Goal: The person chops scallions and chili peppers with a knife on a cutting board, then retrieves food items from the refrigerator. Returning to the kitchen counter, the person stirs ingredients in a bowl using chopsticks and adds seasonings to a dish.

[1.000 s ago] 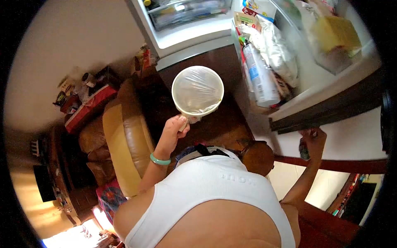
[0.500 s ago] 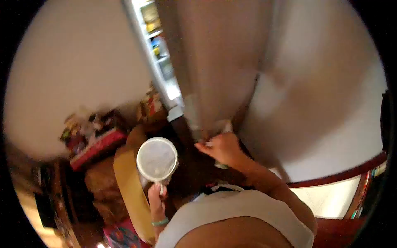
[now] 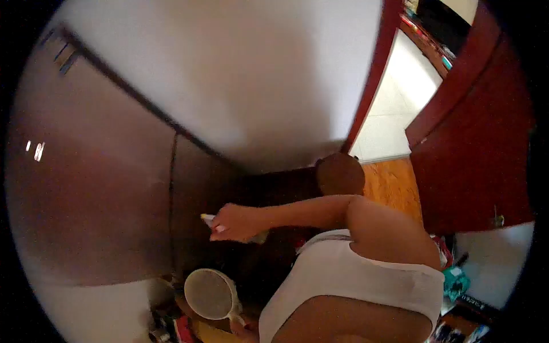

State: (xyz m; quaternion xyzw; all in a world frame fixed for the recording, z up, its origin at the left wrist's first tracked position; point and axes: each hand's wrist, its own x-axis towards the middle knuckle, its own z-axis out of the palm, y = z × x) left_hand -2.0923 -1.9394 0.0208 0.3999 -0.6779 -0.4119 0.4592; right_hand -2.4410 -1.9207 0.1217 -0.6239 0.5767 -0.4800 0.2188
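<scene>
Low in the view, my left hand (image 3: 245, 328) grips the handle of a round white-rimmed container (image 3: 210, 294), whose pale inside or lid faces up. My right hand (image 3: 234, 222) reaches out to the left, above and beside the container, in front of a large brownish fridge-like door (image 3: 108, 183). Its fingers are closed round a small whitish object (image 3: 207, 218) with a yellowish tip; what it is I cannot make out. The two hands are apart.
A round brown stool or bin (image 3: 340, 175) stands by the wall near a doorway. Beyond it are pale tiles (image 3: 394, 108) and wooden flooring (image 3: 392, 186). A dark red door (image 3: 469, 160) stands at the right. Cluttered items lie at the lower left and lower right.
The view has swung to the right, and the bright shelves are out of sight. The brownish door now looks closed. My left hand still holds the container, lower in the view.
</scene>
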